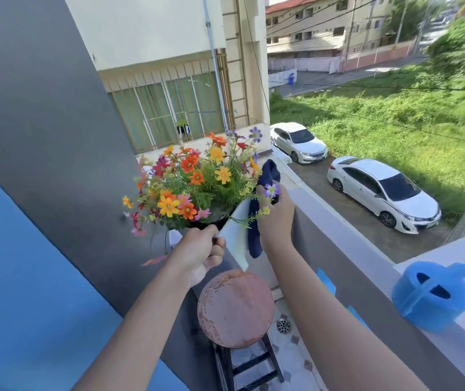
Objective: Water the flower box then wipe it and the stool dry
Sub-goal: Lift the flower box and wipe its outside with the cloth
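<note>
A white flower box (235,238) full of orange, yellow, pink and purple flowers (194,182) is lifted in the air above a round, rust-coloured stool (235,307). My left hand (201,251) grips the box's near rim. My right hand (276,214) holds a dark blue cloth (256,221) against the box's white side. The cloth hangs down over that side and sticks up behind the flowers. The box is tilted, and its far end is hidden by the blooms.
A blue watering can (434,296) lies on the balcony parapet (366,249) at the right. A grey wall (42,122) stands close on the left. A floor drain (283,325) sits by the stool's black legs. Parked cars and grass lie far below.
</note>
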`<state>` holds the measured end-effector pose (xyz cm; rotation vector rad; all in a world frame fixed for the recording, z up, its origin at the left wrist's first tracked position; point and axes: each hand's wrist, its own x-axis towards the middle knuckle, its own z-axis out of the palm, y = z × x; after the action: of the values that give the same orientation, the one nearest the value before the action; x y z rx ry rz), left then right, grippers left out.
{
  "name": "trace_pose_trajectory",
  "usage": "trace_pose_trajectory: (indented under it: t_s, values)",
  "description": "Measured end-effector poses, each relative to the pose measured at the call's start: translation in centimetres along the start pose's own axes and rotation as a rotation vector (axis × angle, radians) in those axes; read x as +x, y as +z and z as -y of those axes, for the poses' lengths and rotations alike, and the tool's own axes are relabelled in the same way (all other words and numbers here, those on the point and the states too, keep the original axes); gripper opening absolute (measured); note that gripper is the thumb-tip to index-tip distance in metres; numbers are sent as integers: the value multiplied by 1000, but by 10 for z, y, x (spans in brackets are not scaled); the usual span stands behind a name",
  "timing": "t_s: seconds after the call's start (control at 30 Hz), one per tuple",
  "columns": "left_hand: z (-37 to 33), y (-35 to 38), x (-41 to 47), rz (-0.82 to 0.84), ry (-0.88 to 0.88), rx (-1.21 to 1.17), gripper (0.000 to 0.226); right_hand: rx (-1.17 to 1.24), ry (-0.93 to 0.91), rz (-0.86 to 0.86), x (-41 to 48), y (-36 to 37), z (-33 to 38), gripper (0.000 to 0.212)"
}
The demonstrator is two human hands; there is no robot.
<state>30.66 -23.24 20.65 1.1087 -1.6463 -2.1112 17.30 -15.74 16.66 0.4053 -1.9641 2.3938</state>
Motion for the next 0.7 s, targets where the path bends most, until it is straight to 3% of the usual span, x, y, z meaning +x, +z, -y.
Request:
trace_pose_trajectory:
  t_s: [0.3,0.47,0.7]
  values:
    - [-12,-2,7,-80,42,-122,28,-102,-71,255,-66,-4,-24,11]
    - [-16,-7,-1,-39,80,-92,29,-116,121,170,-79,-7,-53,10]
    - [-14,-7,-6,17,92,22,28,29,147,-38,-28,1,-8,6]
